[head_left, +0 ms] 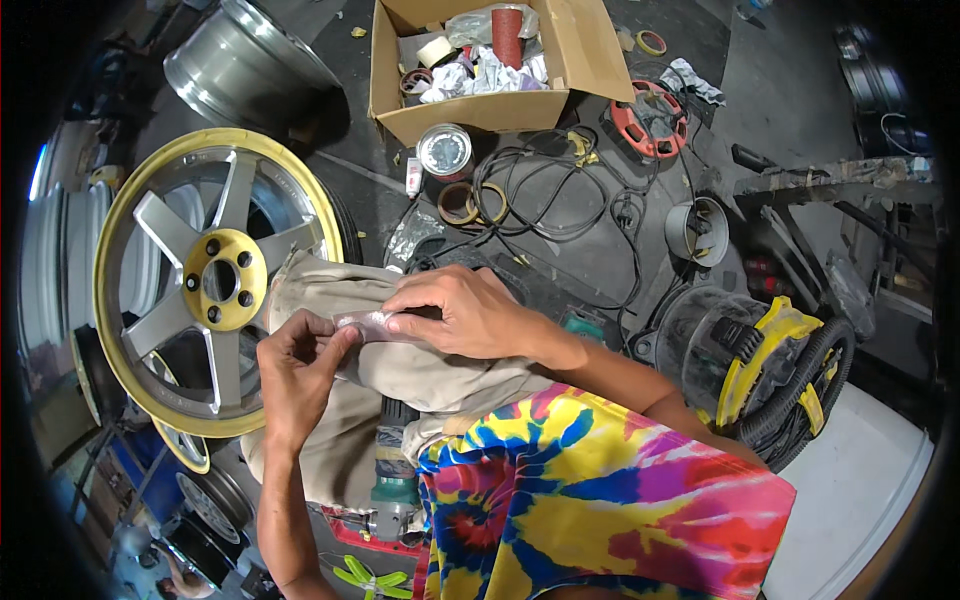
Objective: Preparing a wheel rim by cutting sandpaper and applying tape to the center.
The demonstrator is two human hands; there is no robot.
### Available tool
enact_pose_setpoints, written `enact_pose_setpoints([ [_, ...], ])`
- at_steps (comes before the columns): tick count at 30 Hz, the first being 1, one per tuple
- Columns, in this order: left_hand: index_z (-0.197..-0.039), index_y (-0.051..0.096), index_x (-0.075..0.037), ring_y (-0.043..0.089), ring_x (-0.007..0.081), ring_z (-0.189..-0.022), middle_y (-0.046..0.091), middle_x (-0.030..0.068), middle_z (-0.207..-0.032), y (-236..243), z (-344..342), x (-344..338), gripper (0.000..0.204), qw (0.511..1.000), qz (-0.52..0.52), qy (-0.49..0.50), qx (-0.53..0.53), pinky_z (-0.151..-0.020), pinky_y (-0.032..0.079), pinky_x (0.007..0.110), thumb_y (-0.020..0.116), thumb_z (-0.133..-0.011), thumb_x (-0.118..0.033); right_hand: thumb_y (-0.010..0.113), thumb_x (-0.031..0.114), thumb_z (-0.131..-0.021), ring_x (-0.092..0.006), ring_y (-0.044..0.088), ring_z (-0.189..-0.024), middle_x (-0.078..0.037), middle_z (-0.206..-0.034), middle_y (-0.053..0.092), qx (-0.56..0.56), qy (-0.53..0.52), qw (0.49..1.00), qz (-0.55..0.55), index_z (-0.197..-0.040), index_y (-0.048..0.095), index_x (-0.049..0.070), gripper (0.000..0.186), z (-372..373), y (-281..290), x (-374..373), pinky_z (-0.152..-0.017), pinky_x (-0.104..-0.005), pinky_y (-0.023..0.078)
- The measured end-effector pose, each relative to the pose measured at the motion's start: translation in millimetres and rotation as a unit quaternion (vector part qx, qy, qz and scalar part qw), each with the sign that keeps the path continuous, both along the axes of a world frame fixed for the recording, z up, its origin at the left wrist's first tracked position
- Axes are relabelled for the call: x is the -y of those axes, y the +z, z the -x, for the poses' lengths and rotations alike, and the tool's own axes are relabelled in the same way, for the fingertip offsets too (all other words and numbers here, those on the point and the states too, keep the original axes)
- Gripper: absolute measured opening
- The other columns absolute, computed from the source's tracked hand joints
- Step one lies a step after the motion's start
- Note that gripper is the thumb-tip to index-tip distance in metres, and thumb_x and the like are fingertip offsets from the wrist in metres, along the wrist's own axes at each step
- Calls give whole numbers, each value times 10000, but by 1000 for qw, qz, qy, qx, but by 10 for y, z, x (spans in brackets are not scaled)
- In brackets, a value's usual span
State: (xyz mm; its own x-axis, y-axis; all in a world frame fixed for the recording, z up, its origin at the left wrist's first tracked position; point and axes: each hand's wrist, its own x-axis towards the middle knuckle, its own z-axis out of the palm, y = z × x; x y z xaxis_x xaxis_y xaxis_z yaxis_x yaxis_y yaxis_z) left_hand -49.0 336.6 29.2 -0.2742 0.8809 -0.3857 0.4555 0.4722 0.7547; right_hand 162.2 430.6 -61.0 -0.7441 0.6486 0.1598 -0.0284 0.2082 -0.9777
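Above my lap, a small pinkish-grey strip [370, 325], which looks like a folded piece of sandpaper, is stretched between my two hands. My left hand [302, 362] pinches its left end between thumb and fingertips. At the other end, the thumb and fingers of my right hand [462, 308] grip it. My beige trousers [420, 375] lie under both hands. Just left of my left hand stands a five-spoke alloy wheel [232, 240] with a yellow rim edge and yellow hub. A green and black power tool [395, 470] lies below, beside my leg.
Ahead sits an open cardboard box [475, 115] with crumpled paper and tape rolls. A metal can [445, 150], black cables [540, 190] and a red cable reel [648, 118] are on the floor. A yellow-black vacuum cleaner [740, 350] stands right; a bare metal rim [245, 65] lies far left.
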Motion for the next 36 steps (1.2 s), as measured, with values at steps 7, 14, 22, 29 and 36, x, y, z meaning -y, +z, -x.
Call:
enact_pose_setpoints([
  [7,-917,690,28,648,70,-696,727,39,-780,51,53,-118,148,999,8,-40,-35,-641,521,226,791,-936,-78,722,239,-955,-369,727,-929,-158,-1037,758,8,-1,1000,-22,-1089,761,28,253,11,-84,-1,-770,-428,560],
  [14,-870,657,9,578,39,-667,658,1,-737,3,153,47,214,995,54,-36,76,-594,468,226,816,-926,-122,783,203,-921,-288,691,-781,-144,-894,730,-16,-5,999,-28,-1024,755,8,223,88,-212,60,-677,-363,530],
  [22,-891,633,-11,573,39,-672,626,-27,-720,9,300,225,222,998,1,-55,36,-598,476,234,815,-929,-131,767,154,-928,-174,658,-845,-91,-947,666,-1,-109,994,28,-1065,729,19,196,108,-282,-207,-743,-302,523],
  [29,-886,647,17,493,92,-636,580,40,-665,-60,193,233,306,997,3,-60,-45,-589,439,310,817,-922,-235,735,145,-946,-216,669,-821,-103,-929,693,94,-107,990,0,-1027,729,-2,168,99,-309,-372,-719,-321,512],
  [36,-919,661,28,490,137,-633,560,68,-665,-26,216,172,335,997,15,-69,-22,-607,441,336,799,-935,-276,624,128,-1020,-240,689,-847,-135,-968,723,107,-44,993,14,-1057,731,-8,177,208,-351,-190,-728,-348,526],
])
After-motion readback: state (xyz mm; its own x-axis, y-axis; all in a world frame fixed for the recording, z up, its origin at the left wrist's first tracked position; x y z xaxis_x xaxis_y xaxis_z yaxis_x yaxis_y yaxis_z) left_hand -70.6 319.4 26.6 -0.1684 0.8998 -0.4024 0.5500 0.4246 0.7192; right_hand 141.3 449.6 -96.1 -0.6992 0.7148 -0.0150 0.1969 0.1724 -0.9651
